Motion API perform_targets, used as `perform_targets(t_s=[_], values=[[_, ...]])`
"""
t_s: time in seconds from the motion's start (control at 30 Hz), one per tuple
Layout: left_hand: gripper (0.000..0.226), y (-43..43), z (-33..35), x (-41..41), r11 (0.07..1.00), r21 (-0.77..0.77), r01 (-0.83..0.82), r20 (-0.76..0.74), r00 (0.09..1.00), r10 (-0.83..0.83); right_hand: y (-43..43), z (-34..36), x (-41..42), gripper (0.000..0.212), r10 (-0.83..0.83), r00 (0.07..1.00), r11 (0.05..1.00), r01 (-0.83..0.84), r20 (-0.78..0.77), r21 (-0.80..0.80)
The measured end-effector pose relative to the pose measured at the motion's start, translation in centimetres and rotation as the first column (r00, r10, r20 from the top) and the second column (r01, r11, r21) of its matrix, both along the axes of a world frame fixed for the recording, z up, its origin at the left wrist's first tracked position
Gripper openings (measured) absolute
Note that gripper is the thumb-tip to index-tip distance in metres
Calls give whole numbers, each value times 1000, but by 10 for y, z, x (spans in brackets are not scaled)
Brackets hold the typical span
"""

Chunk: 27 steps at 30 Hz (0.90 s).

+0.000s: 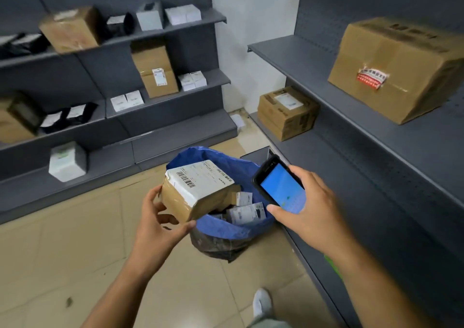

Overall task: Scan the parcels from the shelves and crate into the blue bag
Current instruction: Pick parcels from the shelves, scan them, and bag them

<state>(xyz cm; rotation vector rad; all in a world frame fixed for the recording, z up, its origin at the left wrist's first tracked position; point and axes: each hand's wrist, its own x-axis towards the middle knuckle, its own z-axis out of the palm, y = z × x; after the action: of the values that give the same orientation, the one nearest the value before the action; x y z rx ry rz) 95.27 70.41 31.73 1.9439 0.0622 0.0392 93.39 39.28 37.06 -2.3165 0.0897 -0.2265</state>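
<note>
Tiled floor (75, 227) opens left of the blue bag (226, 229); a shelf (334, 167) edge crowds its right. The left hand (160, 217) grips a parcel (198, 189) over the bag, and the right hand (311, 202) clasps the scanner (281, 184).

Beige tiled floor (75, 252) with a few bits of dirt on it, white wall (251, 26) in the corner, a scrap of white paper (237, 120) at its foot, one white shoe (262, 302) down low.

Parcel (198, 189) in left hand (160, 224): label print too small to read, underside hidden. It screens part of the blue bag (226, 229) mouth beyond the hand. Scanner (281, 187): lower end covered by right hand (311, 209). Large carton (399, 71) above right hand: cut by frame edge. Brown carton (71, 28) far above left hand: blurred.
</note>
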Motion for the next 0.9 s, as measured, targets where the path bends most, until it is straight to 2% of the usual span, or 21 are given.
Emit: perform_targets(t_s=[0.27,0.5,0.73,0.83,0.9], values=[[93,-12,-11,72,989,87,-121,-144,981,133,-17,-22,132,82,121,988,989,-112,-91,98],[92,-6,-34,105,982,121,-143,-234,958,168,-4,-46,186,80,178,967,979,-155,-180,132],[96,7,-61,164,982,189,-21,-256,964,70,20,-55,214,80,108,965,994,-101,-238,42],[103,20,-75,198,965,255,62,-269,963,9,28,-49,217,84,15,963,1000,-15,-270,3],[107,27,-83,222,964,245,101,-300,954,-24,31,-46,216,84,-57,961,998,54,-269,-18]])
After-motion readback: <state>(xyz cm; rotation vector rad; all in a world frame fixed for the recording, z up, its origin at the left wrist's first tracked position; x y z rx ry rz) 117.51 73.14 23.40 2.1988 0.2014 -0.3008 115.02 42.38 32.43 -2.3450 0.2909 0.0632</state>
